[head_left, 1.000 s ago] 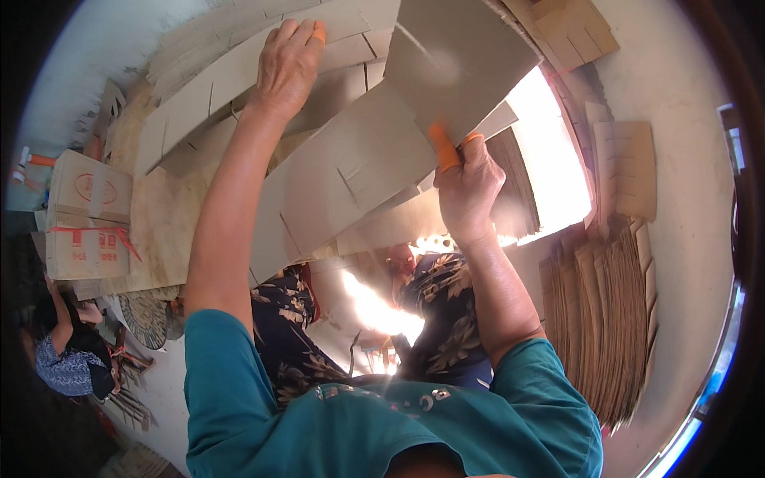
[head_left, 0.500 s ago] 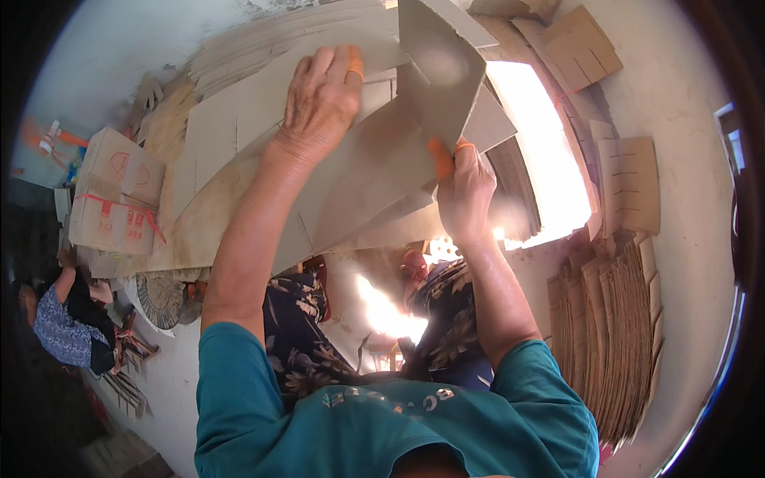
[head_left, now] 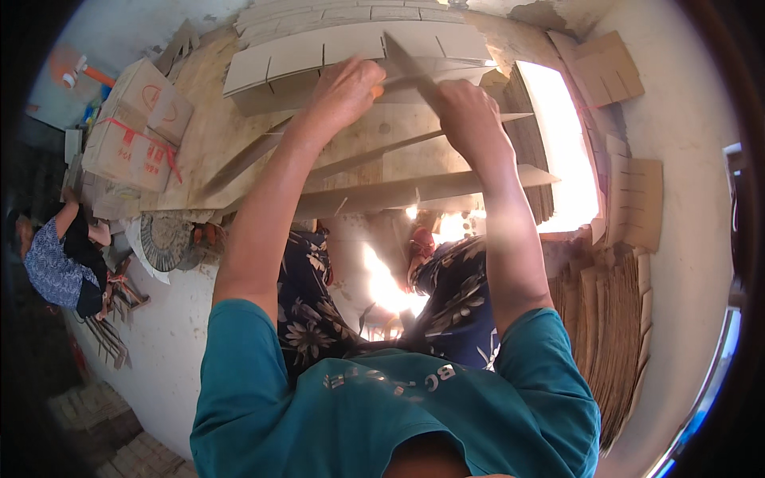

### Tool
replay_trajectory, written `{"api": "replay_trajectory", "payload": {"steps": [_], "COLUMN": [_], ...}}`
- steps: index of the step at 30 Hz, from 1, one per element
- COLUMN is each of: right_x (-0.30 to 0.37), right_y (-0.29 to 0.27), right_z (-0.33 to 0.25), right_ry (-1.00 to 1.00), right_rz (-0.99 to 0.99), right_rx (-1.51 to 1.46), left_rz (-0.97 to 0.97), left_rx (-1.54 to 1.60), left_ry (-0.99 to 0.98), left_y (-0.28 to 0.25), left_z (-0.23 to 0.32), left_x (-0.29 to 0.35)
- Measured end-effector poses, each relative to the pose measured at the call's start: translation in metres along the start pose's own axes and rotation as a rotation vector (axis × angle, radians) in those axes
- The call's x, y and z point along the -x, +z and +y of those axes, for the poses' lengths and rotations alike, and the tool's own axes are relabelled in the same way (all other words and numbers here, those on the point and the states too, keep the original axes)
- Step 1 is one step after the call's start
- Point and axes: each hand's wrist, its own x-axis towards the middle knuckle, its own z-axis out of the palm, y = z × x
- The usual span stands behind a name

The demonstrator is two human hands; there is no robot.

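Observation:
Slotted strips of grey-brown cardboard, seen nearly edge-on, make a loose divider in front of me. A long strip point(head_left: 430, 188) spans its near side, and another strip point(head_left: 374, 153) slants behind it. My right hand point(head_left: 473, 118) is closed on a cross strip point(head_left: 408, 64) that juts up toward the far left. My left hand point(head_left: 347, 89) has its fingers curled at a cardboard strip beside it, an orange cover on one fingertip. The left hand's exact grip is partly hidden. Just beyond the hands lies a stack of slotted cardboard sheets point(head_left: 295, 54).
A taped carton point(head_left: 131, 147) with a red string stands at the table's left. Bright light falls on a cardboard stack point(head_left: 550, 135) at the right. More flat cardboard point(head_left: 606, 342) leans by the right wall. Another person point(head_left: 64, 255) sits at far left.
The cardboard divider has turned from showing broad faces to nearly edge-on. My right hand has risen toward the far side, and the stack behind is now more exposed.

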Motion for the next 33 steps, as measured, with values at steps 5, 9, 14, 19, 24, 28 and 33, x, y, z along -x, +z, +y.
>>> {"api": "replay_trajectory", "payload": {"steps": [5,9,14,19,24,28,33], "right_x": [-0.039,-0.048,-0.032,0.044,0.105,0.111,0.127], "right_y": [0.051,0.077,0.044,0.029,-0.001,0.003,0.024], "right_z": [0.002,0.008,0.017,0.102,0.148,0.162,0.192], "right_ry": [-0.012,0.062,0.294,0.032,0.521,0.483,0.154], "right_rz": [-0.267,-0.355,-0.437,0.499,-0.044,-0.339,-0.155], "right_rx": [-0.062,-0.186,-0.545,0.030,0.532,0.275,0.291], "left_rz": [-0.157,-0.164,-0.044,0.054,0.159,0.219,0.230], "left_rx": [0.116,0.398,0.470,0.437,0.385,0.405,0.660], "left_ry": [-0.096,-0.170,-0.339,-0.355,-0.323,-0.239,-0.211], "left_y": [0.035,0.052,0.055,0.074,0.066,0.038,-0.009], "left_z": [-0.044,-0.087,-0.141,-0.182,-0.173,-0.126,-0.023], "left_x": [0.002,-0.001,-0.009,-0.026,-0.028,-0.002,0.077]}}
